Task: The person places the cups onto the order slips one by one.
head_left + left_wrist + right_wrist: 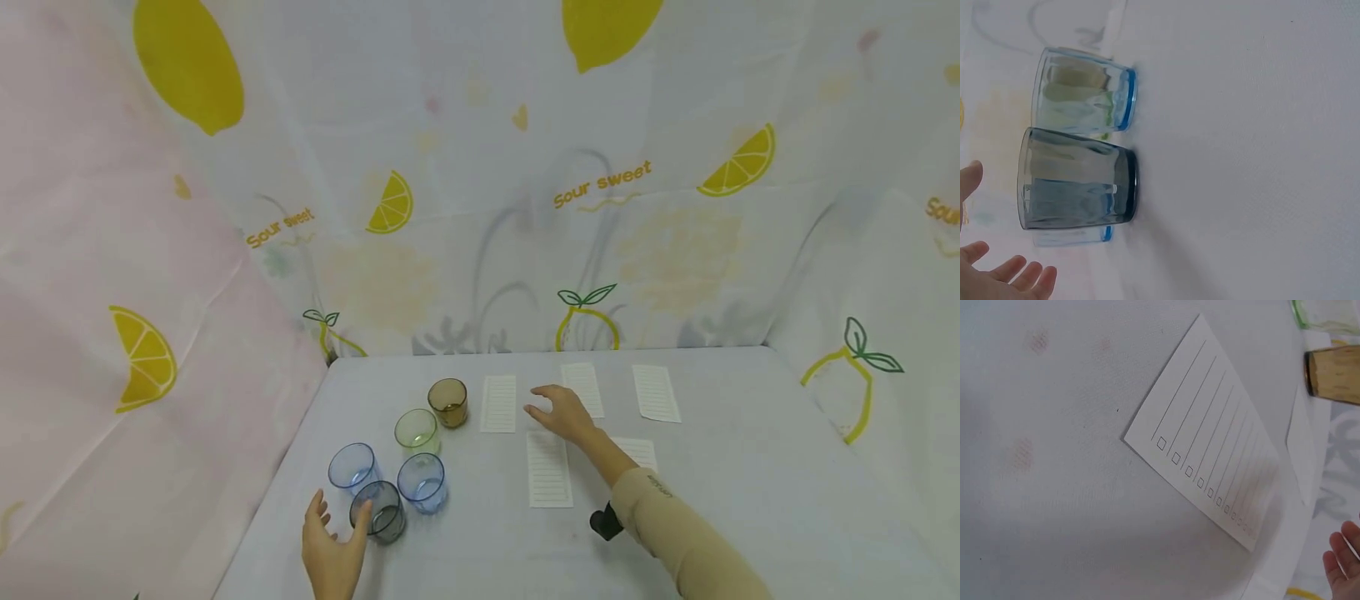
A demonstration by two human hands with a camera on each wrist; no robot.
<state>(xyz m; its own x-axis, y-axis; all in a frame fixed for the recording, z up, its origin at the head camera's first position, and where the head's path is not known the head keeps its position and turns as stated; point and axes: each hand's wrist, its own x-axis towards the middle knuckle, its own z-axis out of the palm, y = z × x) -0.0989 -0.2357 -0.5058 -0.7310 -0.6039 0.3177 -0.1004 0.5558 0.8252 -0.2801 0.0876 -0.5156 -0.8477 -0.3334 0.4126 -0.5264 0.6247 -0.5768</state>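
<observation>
My left hand (pixel 333 550) is beside a grey glass (pixel 387 523), thumb and fingers spread apart with nothing gripped. In the left wrist view, its fingers (pixel 1044 281) are off the rim side of that glass. Two blue glasses, one to the left (pixel 352 477) and one to the right (pixel 429 493), stand just behind the grey one. Farther back come a green glass (pixel 420 440) and a brown glass (pixel 450 408). My right hand (pixel 566 415) hovers over the lined paper slips with fingers loosely bent and nothing in them. Under it lies a checklist slip (pixel 1204 450).
More slips lie at the back: one next to the brown glass (pixel 498 404), one behind my right hand (pixel 583 385) and one farther right (pixel 656 393). Another slip (pixel 637 452) is partly covered by my right forearm. Lemon-printed cloth (pixel 480 250) walls the white table (pixel 750 500).
</observation>
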